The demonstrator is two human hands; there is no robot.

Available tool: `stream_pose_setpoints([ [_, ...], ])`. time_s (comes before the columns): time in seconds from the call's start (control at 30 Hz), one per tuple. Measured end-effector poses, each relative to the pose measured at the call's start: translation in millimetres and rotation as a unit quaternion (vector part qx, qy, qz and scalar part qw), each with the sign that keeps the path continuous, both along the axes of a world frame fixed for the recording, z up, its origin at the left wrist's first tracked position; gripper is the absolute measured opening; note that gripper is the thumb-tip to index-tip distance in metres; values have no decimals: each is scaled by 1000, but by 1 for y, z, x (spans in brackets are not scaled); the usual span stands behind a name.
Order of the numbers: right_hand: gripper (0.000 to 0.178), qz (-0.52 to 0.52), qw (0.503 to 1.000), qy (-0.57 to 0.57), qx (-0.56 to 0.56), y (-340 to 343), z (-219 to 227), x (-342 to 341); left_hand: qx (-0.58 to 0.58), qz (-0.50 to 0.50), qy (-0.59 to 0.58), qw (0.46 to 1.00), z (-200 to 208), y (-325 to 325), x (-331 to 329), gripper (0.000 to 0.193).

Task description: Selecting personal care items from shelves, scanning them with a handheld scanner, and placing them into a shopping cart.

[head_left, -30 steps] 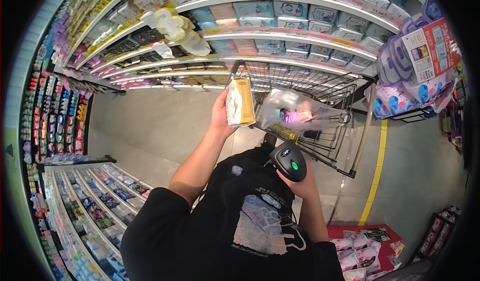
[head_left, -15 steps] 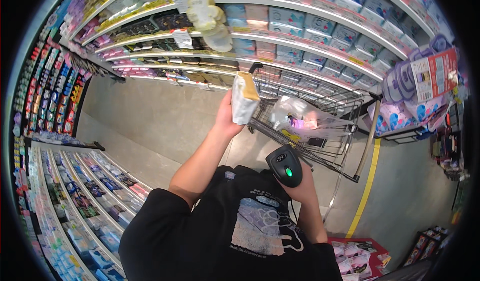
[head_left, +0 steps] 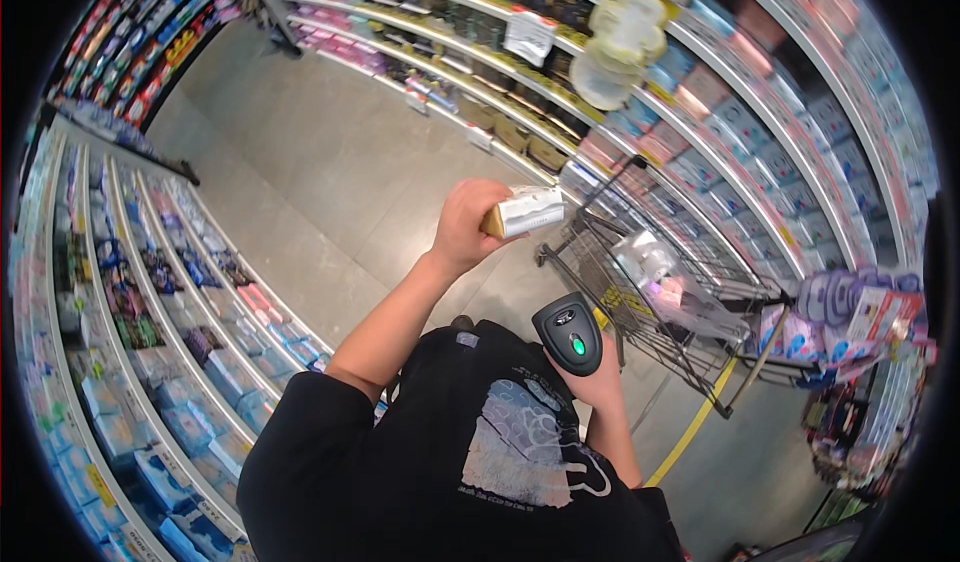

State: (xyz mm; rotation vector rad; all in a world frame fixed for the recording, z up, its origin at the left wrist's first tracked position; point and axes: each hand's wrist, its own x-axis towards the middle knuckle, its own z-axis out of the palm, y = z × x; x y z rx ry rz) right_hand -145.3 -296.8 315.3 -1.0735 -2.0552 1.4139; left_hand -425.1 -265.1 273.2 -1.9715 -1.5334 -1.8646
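Note:
My left hand (head_left: 468,230) grips a small white and tan package (head_left: 530,214) by one end, out in front of me over the floor. Its fingers wrap round the tan end, and a white side with faint print faces up. Lower and to the right, my right hand (head_left: 592,370) is closed round a black handheld barcode scanner (head_left: 568,332) with a green light lit on top. The scanner's head covers most of the right fingers. Package and scanner are apart.
A wire shopping cart (head_left: 690,332) stands ahead to the right, holding a clear plastic bag (head_left: 665,277) of goods. Packed shelves (head_left: 520,92) run along the far side, and more shelves (head_left: 150,332) line the left. A yellow line (head_left: 690,432) crosses the floor at right.
My view has swung to the right, so shelves and cart sit differently. The left hand has turned the package from upright to lying sideways. The right hand still holds the scanner in the same place.

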Motion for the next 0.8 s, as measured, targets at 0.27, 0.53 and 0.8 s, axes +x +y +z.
stream_pose_setpoints([
  [0.27,20,124,991,-18,47,1,9,-96,-32,116,-386,915,-14,-62,-72,53],
  [0.53,25,197,977,-55,58,23,-1,-168,-45,-34,-841,538,-45,-75,-127,41],
  [0.8,31,213,962,-96,139,70,-25,-235,-43,20,-871,489,-66,-38,-154,47],
])
